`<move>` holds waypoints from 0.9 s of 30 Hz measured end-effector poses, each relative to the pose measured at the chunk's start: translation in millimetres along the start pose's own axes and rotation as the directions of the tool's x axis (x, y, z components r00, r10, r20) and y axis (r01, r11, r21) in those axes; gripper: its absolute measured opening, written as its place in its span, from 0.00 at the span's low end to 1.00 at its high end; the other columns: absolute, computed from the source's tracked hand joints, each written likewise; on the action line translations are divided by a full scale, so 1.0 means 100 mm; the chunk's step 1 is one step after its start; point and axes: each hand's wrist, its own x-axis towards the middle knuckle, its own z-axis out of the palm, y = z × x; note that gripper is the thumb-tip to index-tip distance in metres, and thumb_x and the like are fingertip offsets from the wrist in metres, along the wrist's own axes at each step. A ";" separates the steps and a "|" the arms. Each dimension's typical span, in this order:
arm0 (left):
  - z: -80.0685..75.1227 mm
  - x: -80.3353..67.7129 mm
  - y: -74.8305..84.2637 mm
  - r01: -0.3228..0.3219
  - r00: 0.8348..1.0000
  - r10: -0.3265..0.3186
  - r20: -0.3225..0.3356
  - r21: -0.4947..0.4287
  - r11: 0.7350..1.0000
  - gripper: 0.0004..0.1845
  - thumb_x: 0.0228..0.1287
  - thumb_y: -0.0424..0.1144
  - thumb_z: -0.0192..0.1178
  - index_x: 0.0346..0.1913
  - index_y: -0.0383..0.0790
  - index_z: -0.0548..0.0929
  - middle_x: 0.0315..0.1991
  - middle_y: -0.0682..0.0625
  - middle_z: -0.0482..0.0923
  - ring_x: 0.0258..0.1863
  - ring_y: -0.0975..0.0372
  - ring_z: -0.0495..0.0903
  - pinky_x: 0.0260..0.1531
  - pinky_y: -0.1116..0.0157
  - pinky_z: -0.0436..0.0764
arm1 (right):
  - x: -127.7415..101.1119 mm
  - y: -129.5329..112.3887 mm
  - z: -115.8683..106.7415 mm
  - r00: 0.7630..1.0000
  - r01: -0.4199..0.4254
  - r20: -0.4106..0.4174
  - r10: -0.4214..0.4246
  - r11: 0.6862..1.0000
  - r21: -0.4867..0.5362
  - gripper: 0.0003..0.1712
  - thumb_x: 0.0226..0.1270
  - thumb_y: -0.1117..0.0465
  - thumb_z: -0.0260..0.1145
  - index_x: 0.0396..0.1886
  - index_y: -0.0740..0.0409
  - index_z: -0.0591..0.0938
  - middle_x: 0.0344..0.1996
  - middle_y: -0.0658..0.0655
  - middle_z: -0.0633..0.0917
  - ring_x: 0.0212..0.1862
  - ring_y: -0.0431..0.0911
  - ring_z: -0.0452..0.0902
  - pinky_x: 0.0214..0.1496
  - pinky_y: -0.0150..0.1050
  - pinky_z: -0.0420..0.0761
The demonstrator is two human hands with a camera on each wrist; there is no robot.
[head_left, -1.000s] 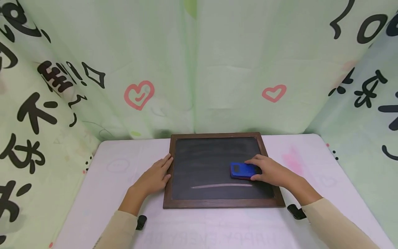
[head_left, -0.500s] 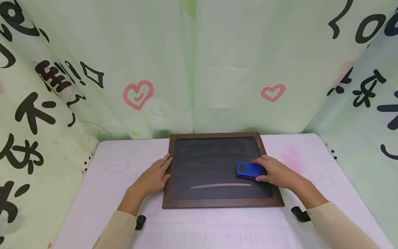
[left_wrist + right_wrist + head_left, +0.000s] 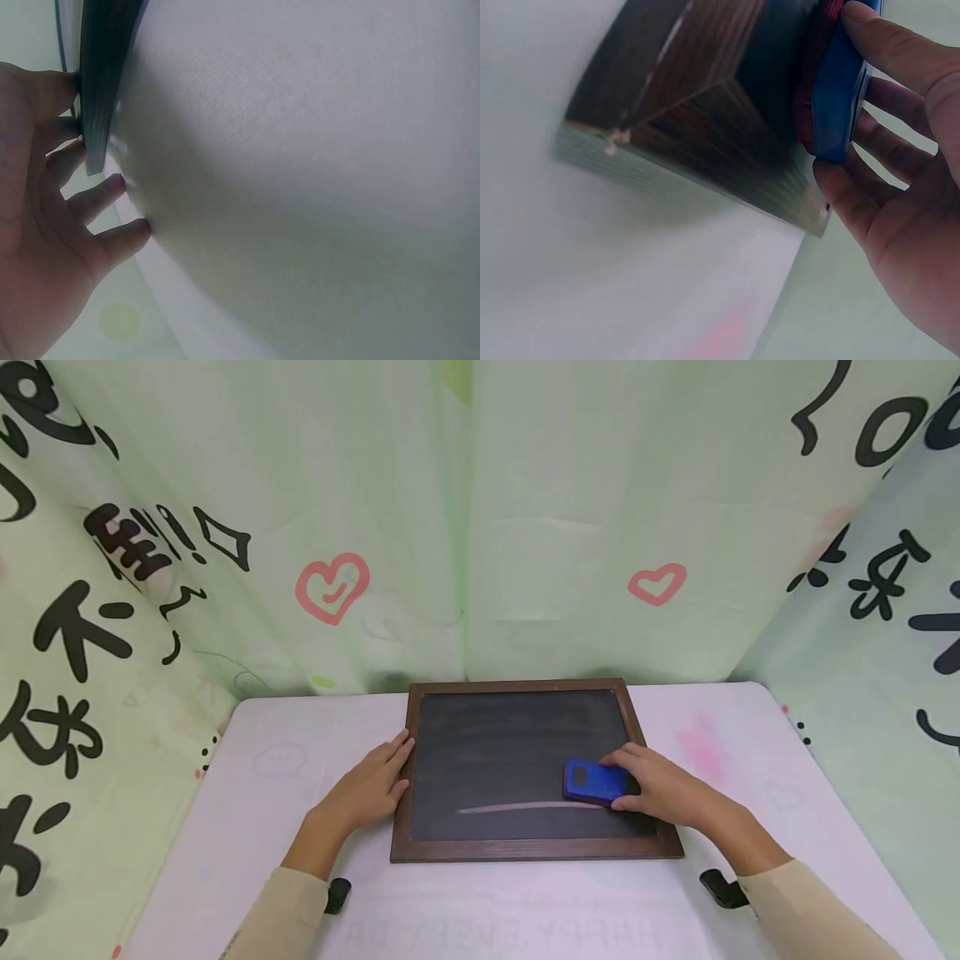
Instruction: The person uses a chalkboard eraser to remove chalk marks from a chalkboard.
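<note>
Since a second ago, our right hand (image 3: pixel 663 789) has slid the eraser (image 3: pixel 595 782) toward us, down onto the right end of the chalk line (image 3: pixel 525 808); half a second ago it sat a little higher and further right.

Going left to right: printed curtains (image 3: pixel 112 610) close in the left side, and the table (image 3: pixel 285 760) runs bare from its left edge up to our left hand (image 3: pixel 367 789). That hand lies flat and relaxed on the table, fingers straight, its fingertips (image 3: pixel 403 752) touching the left side of the board's frame (image 3: pixel 402 793); it grasps nothing. A small black clip (image 3: pixel 337 893) shows under that wrist.

We see the board (image 3: pixel 510 752) lying flat at the table's centre, its wooden frame enclosing a dark slate. Inside the frame are only faint smears higher up, the chalk line near the bottom, and the blue eraser at lower right, its red pad on the slate. Our right hand grips the eraser from the right, fingers curled over its top and thumb on its near side. Open slate stretches left of the eraser; the frame's right side (image 3: pixel 652 752) is near, behind the hand.

Beyond the board, bare table with a pink smudge (image 3: pixel 701 747) runs to the right edge, where another curtain (image 3: pixel 862 610) hangs. A second black clip (image 3: pixel 722 887) lies by the right wrist.
</note>
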 end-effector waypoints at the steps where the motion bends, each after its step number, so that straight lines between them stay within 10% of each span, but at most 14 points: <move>1: 0.00 0.00 0.00 0.000 1.000 0.000 0.001 0.002 1.000 0.35 0.80 0.41 0.52 0.82 0.34 0.55 0.84 0.41 0.48 0.81 0.44 0.56 0.79 0.47 0.61 | -0.01 -0.01 0.01 1.000 -0.001 0.001 0.001 1.000 0.002 0.33 0.62 0.51 0.79 0.62 0.61 0.80 0.55 0.60 0.81 0.55 0.54 0.79 0.58 0.55 0.84; 27: 0.02 0.02 -0.03 -0.011 1.000 0.011 -0.006 -0.011 1.000 0.35 0.80 0.40 0.52 0.82 0.34 0.55 0.84 0.41 0.48 0.81 0.43 0.55 0.79 0.46 0.60 | 0.03 -0.30 0.14 0.995 0.092 0.040 -0.089 0.994 -0.060 0.33 0.63 0.49 0.78 0.64 0.56 0.80 0.53 0.51 0.80 0.55 0.47 0.78 0.55 0.48 0.84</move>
